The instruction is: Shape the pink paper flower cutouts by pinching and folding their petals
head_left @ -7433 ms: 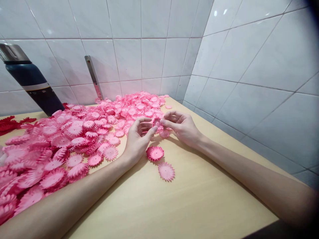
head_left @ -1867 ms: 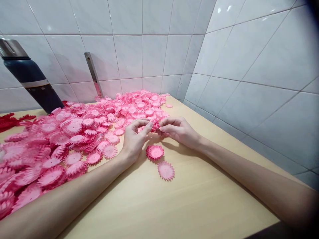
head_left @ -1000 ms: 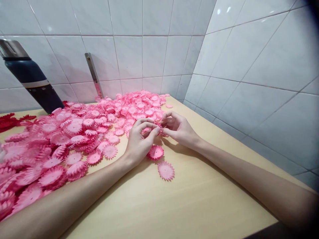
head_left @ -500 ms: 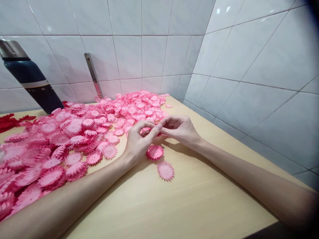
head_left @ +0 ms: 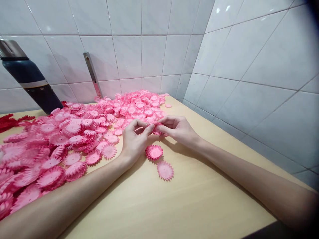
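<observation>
My left hand point(head_left: 134, 137) is closed in a pinch near the table's middle, its fingertips meeting those of my right hand point(head_left: 178, 129). Between them shows a pink scalloped disc point(head_left: 157, 130), partly hidden by the fingers, and both hands grip it. Just below lies a darker pink disc point(head_left: 154, 152) with a frilled edge and a small centre hole. A paler pink disc point(head_left: 165, 170) rests flat, slightly nearer to me. Behind and left of my hands spreads a large heap of pink discs point(head_left: 74, 127).
A dark blue bottle point(head_left: 32, 79) with a metal cap stands at the back left. Dark red pieces point(head_left: 8, 122) lie at the left edge. A metal strip point(head_left: 92, 73) leans against the tiled wall point(head_left: 128, 56) behind the wooden table point(head_left: 199, 199).
My left hand has shifted slightly left, and the fingers of my right hand have drawn closer together around the disc. The two loose discs lie as before.
</observation>
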`<state>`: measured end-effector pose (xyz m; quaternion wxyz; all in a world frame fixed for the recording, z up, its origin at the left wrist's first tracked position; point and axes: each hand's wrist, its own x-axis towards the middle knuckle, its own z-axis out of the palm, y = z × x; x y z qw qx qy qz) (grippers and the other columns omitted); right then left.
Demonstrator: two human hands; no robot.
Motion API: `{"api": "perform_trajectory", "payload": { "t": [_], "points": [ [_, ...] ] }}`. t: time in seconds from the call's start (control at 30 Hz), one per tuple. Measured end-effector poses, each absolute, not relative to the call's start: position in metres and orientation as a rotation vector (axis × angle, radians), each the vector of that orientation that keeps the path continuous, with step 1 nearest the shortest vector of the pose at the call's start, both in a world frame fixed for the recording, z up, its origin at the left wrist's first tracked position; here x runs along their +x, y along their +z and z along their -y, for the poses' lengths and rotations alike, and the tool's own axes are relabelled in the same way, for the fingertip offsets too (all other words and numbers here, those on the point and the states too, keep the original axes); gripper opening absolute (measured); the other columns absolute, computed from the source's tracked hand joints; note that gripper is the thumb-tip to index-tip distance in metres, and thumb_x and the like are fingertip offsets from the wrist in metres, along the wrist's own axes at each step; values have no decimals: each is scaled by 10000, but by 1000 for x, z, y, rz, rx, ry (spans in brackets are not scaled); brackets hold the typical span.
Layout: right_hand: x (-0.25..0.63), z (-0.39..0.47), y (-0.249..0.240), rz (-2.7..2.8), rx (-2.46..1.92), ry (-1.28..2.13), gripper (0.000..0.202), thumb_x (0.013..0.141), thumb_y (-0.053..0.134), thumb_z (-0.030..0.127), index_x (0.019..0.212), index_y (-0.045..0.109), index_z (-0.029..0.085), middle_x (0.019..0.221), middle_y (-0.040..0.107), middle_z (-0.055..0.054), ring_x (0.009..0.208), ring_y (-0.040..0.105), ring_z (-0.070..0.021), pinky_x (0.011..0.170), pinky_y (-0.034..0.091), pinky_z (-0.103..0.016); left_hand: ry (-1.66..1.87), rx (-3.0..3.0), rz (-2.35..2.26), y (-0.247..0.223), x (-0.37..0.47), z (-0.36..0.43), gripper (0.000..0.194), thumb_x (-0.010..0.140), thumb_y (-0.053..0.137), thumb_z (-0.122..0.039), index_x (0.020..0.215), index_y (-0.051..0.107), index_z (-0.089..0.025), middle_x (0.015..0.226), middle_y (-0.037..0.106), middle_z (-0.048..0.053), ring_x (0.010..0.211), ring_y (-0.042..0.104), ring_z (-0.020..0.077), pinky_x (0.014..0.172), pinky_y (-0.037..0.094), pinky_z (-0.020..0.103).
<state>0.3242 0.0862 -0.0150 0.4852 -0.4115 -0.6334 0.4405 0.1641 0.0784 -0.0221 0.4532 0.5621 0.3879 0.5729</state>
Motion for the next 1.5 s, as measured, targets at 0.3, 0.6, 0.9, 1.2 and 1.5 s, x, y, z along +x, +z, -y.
{"api": "perform_trajectory", "payload": {
  "t": [0.3, 0.6, 0.9, 1.2, 1.5],
  "points": [
    [313, -86, -18, 1564, -1073, 654, 53, 717, 652, 195, 730, 630, 149, 690, 664, -51, 613, 621, -162, 536, 480, -274, 1470, 1364, -936, -25, 166, -79, 327, 743, 712, -338, 672, 447, -160, 987, 611, 40, 741, 643, 128, 698, 549, 300],
    [318, -94, -8, 1895, -1117, 2, 122, 718, 575, 119, 629, 527, 187, 598, 578, -10, 534, 510, -126, 531, 391, -271, 1527, 1273, -931, -28, 166, -81, 302, 730, 722, -340, 672, 479, -171, 929, 613, 39, 869, 623, 160, 737, 542, 294],
    [437, -100, 51, 1881, -1804, 409, 134, 737, 662, 276, 780, 741, 176, 833, 725, -108, 785, 644, -200, 658, 438, -322, 1513, 1212, -979, -28, 166, -86, 261, 713, 744, -304, 770, 529, -168, 761, 601, 5, 755, 611, 131, 738, 522, 288],
    [390, -98, 36, 2015, -1412, 620, 276, 706, 742, 446, 862, 760, 219, 841, 704, -59, 762, 635, -207, 614, 459, -298, 1390, 1314, -847, -22, 164, -81, 302, 708, 753, -345, 922, 637, -165, 869, 695, 61, 844, 663, 184, 712, 543, 296],
    [327, -114, 25, 1965, -1009, 1011, 244, 690, 770, 346, 823, 728, 145, 742, 661, -36, 643, 576, -136, 539, 418, -256, 1519, 1304, -894, -28, 162, -89, 265, 781, 676, -378, 945, 615, -179, 955, 650, 66, 893, 605, 167, 696, 530, 263]
  ]
}}
